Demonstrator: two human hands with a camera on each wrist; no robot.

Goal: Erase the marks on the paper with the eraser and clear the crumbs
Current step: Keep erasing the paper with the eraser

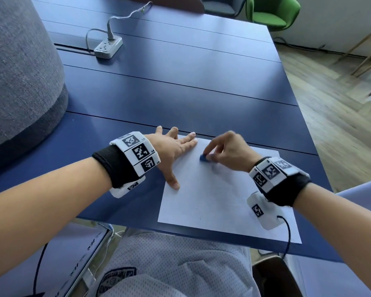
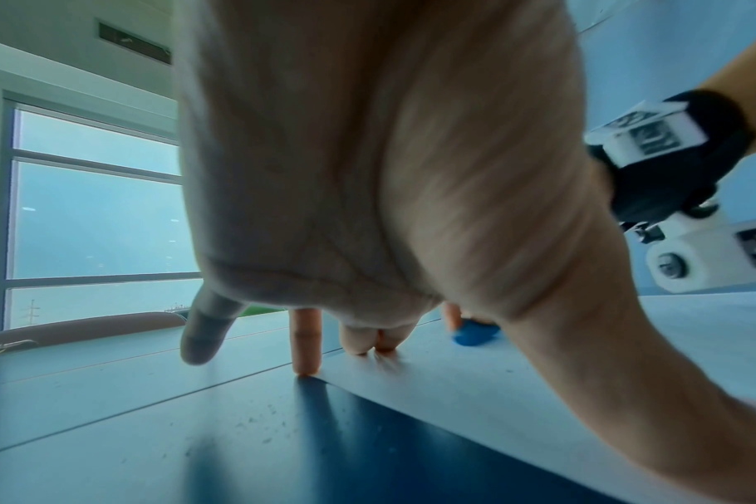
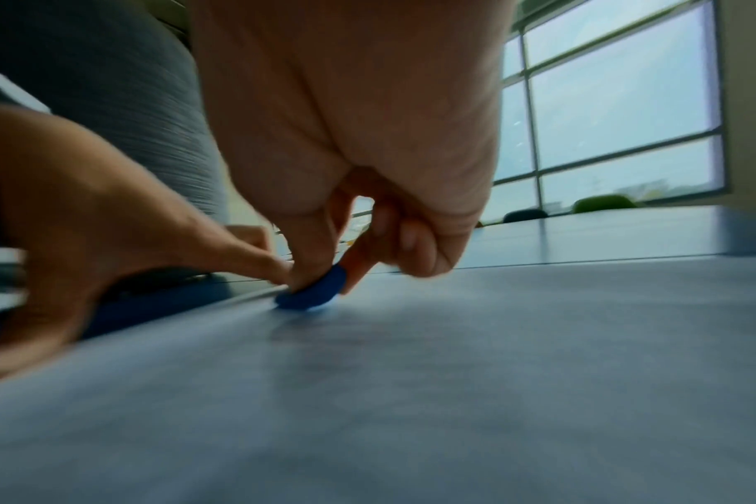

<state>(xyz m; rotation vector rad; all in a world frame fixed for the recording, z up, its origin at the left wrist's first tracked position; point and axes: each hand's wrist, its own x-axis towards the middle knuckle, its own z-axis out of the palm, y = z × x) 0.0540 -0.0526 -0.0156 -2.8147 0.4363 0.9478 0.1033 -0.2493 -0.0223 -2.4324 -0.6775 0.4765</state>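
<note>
- right hand (image 1: 227, 151) pinches the small blue eraser (image 1: 203, 157) between thumb and fingers, its lower edge pressed onto the white paper (image 1: 212, 200), upper-middle part of the sheet.
- left hand (image 1: 174, 146) lies flat with fingers spread, thumb and fingertips pinning the sheet's left edge to the blue bench (image 1: 180, 93).
- marks under the eraser are too faint and blurred to judge; looks mid-erase, crumbs not yet cleared.
- risk: only one edge is pinned, so a hard stroke toward the free side could buckle or tear the sheet.
- risk: a narrow pinch on a small eraser could slip.
- power strip (image 1: 108, 47) sits well apart.
</note>
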